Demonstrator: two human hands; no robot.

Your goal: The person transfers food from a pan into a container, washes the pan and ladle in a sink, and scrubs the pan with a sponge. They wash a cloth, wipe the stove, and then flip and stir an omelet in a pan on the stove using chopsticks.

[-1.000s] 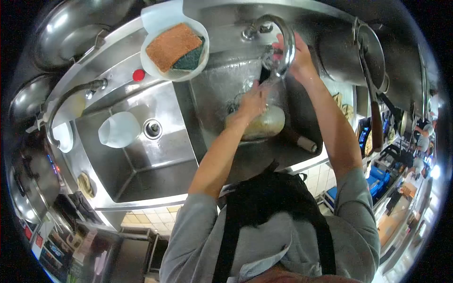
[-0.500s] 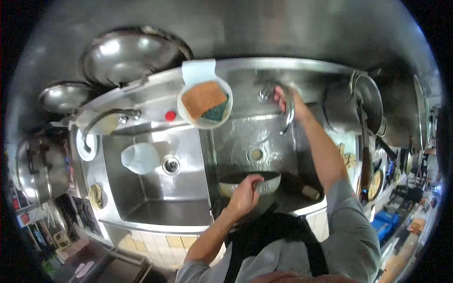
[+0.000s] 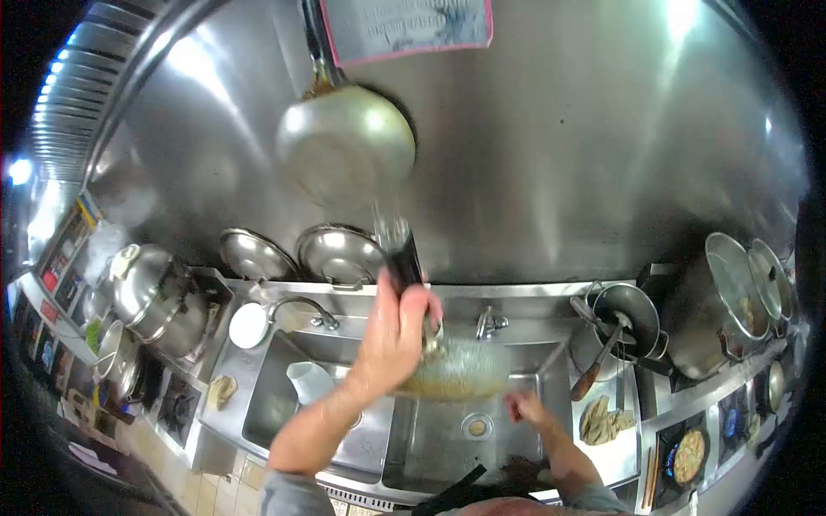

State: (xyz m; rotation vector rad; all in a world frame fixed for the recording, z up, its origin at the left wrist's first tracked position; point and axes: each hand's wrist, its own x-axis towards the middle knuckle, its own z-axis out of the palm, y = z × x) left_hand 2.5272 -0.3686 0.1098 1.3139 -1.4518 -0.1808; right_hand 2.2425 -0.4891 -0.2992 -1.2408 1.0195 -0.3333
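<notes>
My left hand [image 3: 391, 340] is wrapped around the black handle of a frying pan [image 3: 465, 374], raised in front of the back wall. The pan's wet, blurred body hangs below the hand, over the right sink basin [image 3: 439, 447]. Lower down on the right, my right hand [image 3: 523, 406] is apart from the pan, over the right basin. Its fingers look curled in, and nothing shows in them. Behind the pan stands the right faucet [image 3: 490, 325], at the sink's back edge.
Another pan [image 3: 348, 142] hangs on the wall. A white container [image 3: 308, 381] lies in the left basin, near the left faucet [image 3: 314, 311]. Pots [image 3: 624, 314] and a crumpled cloth [image 3: 607, 421] are on the right. Two metal lids [image 3: 340, 254] lean at the back.
My left hand has lifted the frying pan from the right basin up toward the wall. My right hand has left the faucet and dropped lower. The view has tilted upward.
</notes>
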